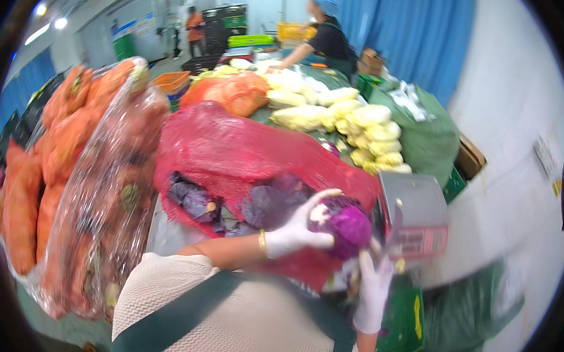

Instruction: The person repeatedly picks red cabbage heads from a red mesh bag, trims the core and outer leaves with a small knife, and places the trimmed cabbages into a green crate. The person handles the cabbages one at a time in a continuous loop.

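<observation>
My left hand (298,228), in a white glove with a gold bangle at the wrist, grips a purple cabbage (353,228) whose pale cut stem end faces up and left. Just below the cabbage's right side is my gloved right hand (376,274), which holds a knife (395,228); the blade points upward and is blurred. Behind and left of my hands, a red mesh sack (245,151) lies with its mouth towards me, and more purple cabbages (193,203) show in it.
A digital scale (415,210) stands to the right. A green crate (400,322) sits below my right hand. Napa cabbages (341,112) are piled beyond the sack, where a person (333,36) reaches over them. Wrapped orange mesh sacks (66,152) stand to the left.
</observation>
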`<act>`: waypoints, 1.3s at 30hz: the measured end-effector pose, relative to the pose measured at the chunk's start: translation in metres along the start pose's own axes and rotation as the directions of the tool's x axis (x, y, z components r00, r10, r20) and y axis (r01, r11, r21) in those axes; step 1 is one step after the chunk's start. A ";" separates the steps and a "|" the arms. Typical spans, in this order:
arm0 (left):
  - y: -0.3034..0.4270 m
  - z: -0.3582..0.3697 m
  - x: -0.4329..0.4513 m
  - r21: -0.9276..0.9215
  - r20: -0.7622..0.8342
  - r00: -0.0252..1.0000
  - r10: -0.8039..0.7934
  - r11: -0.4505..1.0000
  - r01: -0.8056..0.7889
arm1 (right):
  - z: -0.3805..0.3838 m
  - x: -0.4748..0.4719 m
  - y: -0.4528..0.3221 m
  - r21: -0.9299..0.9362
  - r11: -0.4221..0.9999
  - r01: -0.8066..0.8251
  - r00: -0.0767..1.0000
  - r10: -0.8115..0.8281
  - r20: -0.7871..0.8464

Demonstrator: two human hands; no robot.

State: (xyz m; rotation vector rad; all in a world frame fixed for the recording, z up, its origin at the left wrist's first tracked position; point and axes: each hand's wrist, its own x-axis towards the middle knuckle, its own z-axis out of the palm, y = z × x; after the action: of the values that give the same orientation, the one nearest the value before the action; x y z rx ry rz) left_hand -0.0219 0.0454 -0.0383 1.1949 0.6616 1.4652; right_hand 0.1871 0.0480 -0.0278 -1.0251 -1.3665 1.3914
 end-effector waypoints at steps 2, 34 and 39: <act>-0.005 -0.004 -0.002 0.048 -0.010 0.999 -0.049 0.998 0.049 | 0.000 0.006 0.004 -0.101 0.994 0.045 0.998 -0.048 -0.030; -0.031 0.002 0.184 0.253 -0.034 0.990 -0.138 0.957 0.142 | -0.026 -0.049 0.114 -0.020 0.976 -0.217 0.973 0.215 -0.082; -0.117 0.023 0.269 0.546 -0.040 0.982 -0.185 0.819 0.176 | -0.043 -0.069 0.206 0.242 0.904 -0.352 0.934 0.323 0.152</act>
State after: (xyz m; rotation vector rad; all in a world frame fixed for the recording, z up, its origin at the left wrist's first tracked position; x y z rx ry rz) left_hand 0.0673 0.3254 -0.0480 1.5244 1.2088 1.1305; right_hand 0.2354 -0.0036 -0.2371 -1.0500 -1.0688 1.8580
